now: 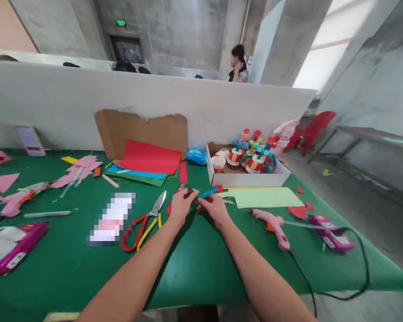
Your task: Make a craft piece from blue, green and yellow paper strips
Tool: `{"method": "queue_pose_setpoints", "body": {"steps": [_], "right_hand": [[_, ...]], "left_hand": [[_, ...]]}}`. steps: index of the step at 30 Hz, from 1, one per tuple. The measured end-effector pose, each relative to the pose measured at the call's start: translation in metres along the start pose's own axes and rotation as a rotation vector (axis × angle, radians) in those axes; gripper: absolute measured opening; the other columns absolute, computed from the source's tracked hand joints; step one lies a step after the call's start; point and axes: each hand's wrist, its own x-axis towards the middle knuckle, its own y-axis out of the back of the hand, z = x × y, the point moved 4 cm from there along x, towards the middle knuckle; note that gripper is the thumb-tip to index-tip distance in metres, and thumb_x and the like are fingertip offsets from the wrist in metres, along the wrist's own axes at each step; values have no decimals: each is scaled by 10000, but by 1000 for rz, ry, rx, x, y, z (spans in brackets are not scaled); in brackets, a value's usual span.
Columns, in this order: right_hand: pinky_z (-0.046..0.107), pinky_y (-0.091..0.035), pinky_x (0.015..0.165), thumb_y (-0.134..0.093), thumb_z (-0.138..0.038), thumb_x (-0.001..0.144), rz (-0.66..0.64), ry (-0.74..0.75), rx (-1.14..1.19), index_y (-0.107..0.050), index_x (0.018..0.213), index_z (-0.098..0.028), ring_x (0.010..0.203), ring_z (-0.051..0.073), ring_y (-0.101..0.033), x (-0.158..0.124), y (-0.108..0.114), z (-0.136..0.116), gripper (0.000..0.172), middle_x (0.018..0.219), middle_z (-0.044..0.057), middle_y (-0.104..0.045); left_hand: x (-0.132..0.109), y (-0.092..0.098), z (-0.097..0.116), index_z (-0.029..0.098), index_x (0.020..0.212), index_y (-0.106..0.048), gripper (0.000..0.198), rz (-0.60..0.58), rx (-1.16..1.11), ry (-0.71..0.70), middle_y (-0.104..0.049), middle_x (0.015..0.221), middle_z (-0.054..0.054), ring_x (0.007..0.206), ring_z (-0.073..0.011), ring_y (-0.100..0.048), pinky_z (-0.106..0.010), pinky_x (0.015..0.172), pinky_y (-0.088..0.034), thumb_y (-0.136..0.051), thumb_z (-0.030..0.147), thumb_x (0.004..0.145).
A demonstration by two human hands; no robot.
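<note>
My left hand (181, 206) is closed in a pinch on a small dark green paper piece (189, 189), which blends with the green tabletop. Close beside it, my right hand (216, 209) has thumb and fingers pressed together near the same piece; what lies between them is hidden. Just beyond the right fingers is a blue strip (208, 193) with a red end; I cannot tell whether it is held. Large scissors (153, 214) with red and yellow handles lie open left of my left hand. Another red-handled tool (169, 207) is partly hidden behind that hand.
Right of my hands lie a pink glue gun (272, 224) with its cord, and pale green paper (272, 197). A white box (251, 180) holds paper-cup figures. Coloured sheets (151, 158) lean on cardboard (141, 123). A phone (112, 220) and another glue gun (16, 202) lie left.
</note>
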Motion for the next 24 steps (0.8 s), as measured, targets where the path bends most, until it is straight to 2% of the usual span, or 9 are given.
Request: {"method": "queue_pose_setpoints", "body": {"steps": [4,7,11,13,18,20,24], "right_hand": [[257,-496,525,-768,-279,538,-73,-34,22,-594,599,-149,449,107,-564,-1,4,-2,225,481,-23,-592],[266,-510,529,-792,-261,513,-119,-62,29,-608,601,-144,443,103,-561,0,9,-3,236,494,-19,-600],[271,-515,530,-805,-264,505,-36,-71,90,-609,598,-145,440,103,-559,3,15,-3,247,484,-20,-594],[272,-521,555,-803,-285,511,26,-45,163,-611,604,-149,456,101,-562,3,14,-3,253,491,-24,-594],[273,-515,599,-793,-323,517,53,10,259,-635,632,-154,498,106,-570,0,4,-3,258,536,-16,-625],[270,-508,612,-784,-327,524,53,22,257,-645,642,-154,512,109,-575,-1,2,-3,251,547,-13,-634],[269,-498,611,-766,-329,542,54,38,224,-642,648,-160,522,116,-576,-2,2,-3,235,547,-16,-630]], "left_hand": [[1,7,8,143,677,-704,298,95,-22,38,-592,564,16,570,-114,-476,-236,585,-357,-673,436,634],[1,11,10,137,730,-714,339,152,-122,45,-617,609,0,562,-108,-479,-237,579,-371,-668,461,643],[1,14,11,130,798,-698,389,204,-244,36,-624,649,-15,601,-115,-530,-246,625,-428,-673,488,647],[0,10,11,132,784,-679,391,159,-213,36,-612,633,-10,598,-117,-537,-246,618,-434,-674,496,642],[-8,-9,15,166,671,-599,321,-111,-33,-3,-583,598,12,583,-126,-534,-244,585,-424,-674,475,626],[-9,-11,15,173,643,-581,281,-137,15,-27,-573,587,18,576,-124,-526,-242,580,-419,-660,443,639],[-7,-7,10,175,644,-586,231,-115,22,-28,-563,574,27,557,-114,-502,-234,563,-397,-635,400,659]]}}
